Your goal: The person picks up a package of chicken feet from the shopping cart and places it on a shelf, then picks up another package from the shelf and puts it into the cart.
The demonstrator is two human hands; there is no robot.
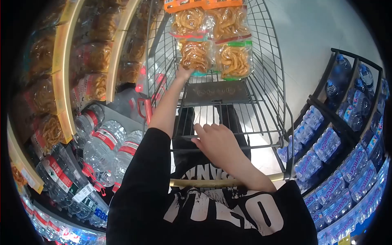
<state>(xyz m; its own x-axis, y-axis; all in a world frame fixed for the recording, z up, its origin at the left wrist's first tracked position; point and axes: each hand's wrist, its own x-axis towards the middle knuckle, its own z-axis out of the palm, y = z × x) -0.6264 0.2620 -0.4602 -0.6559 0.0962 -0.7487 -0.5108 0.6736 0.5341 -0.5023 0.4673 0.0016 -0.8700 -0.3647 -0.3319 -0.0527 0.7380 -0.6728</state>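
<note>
My left hand (185, 73) reaches into the wire shopping cart (265, 134) and grips the lower left edge of a clear bag of brown twisted snacks (195, 56); its fingertips are partly hidden by the bag. Beside it lies a similar bag with green edging (234, 61). Two more snack bags with orange tops, a left one (188, 22) and a right one (228, 22), lie farther up in the cart. My right hand (216, 141) hovers over the near end of the cart, fingers loosely bent, thumb apart, holding nothing.
On the left, shelves hold rows of snack bags (96, 57), with large water bottles (108, 139) below them. Racks of packed water bottles (326, 143) stand on the right. A dark plate (216, 93) sits on the cart's wires. Pale floor (310, 36) shows beyond the cart.
</note>
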